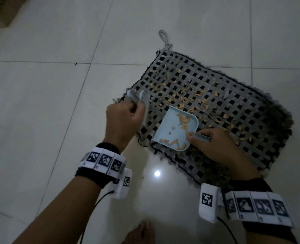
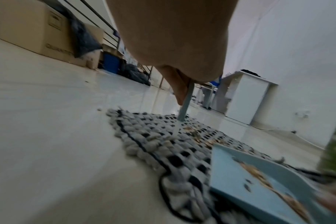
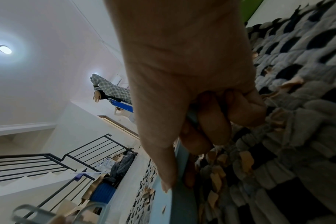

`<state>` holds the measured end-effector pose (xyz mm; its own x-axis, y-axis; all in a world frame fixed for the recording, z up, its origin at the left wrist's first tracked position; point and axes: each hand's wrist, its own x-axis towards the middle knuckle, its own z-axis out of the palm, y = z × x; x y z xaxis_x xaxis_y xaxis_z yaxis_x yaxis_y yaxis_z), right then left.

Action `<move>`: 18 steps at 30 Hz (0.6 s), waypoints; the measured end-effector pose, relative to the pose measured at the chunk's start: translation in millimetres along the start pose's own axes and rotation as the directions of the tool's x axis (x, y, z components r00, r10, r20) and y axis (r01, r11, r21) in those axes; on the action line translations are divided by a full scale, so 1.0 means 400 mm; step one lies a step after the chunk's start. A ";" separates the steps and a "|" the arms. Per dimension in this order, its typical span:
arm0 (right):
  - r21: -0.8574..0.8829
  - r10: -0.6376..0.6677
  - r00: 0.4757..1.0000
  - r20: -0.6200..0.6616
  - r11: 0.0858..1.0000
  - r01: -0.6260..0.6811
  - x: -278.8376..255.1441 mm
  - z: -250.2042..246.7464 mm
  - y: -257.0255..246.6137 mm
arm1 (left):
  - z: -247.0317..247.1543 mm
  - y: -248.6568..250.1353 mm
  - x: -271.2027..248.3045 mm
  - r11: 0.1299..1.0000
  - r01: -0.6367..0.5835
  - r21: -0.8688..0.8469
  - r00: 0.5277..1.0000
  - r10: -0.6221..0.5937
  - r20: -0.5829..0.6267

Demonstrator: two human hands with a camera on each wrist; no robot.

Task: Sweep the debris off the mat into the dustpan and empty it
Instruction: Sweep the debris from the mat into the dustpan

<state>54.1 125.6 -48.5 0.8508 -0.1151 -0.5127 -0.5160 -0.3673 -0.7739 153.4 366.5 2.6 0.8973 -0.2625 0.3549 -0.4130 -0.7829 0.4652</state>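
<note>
- Both forearms reach in from below in the head view, each with a band of black-and-white markers at the wrist.
- Right hand (image 1: 214, 147) has its fingers curled round the dustpan's handle, thumb lying along it; the right wrist view shows fingers (image 3: 213, 121) wrapped under the blue handle.
- Dustpan (image 1: 170, 127) is pale blue and sits on the near part of the mat (image 1: 233, 110), just left of the right hand, its open edge facing the left hand.
- Inside the dustpan lie tan scraps (image 1: 183, 119): one cluster along the back wall near the handle, another along the near rim, a few loose in the middle. The rest of its floor is bare.
- Left hand (image 1: 122, 120) grips a pale grey brush (image 1: 142, 101) at the mat's left edge, left of the dustpan and apart from it. In the left wrist view its stem points down to the mat; the bristles are blurred.
- More tan debris (image 1: 186, 88) is strewn over the grey-and-black woven mat beyond both hands and to the right of the right hand.
- Mat lies on a white tiled floor (image 1: 40, 103); a cord loop (image 1: 164, 39) sticks out from its far corner.
- A cardboard box (image 2: 32, 30) stands far beyond the left hand.
</note>
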 end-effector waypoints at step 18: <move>0.019 -0.007 1.000 0.004 1.000 0.006 0.006 0.003 0.011 | 0.005 -0.054 -0.006 0.998 0.053 0.046 0.997 -0.050 -0.061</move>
<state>53.8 124.6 -53.5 0.8538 -0.1091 -0.5090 -0.5122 -0.3508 -0.7840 160.6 383.1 -9.8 0.9059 -0.1881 0.3795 -0.3570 -0.8212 0.4452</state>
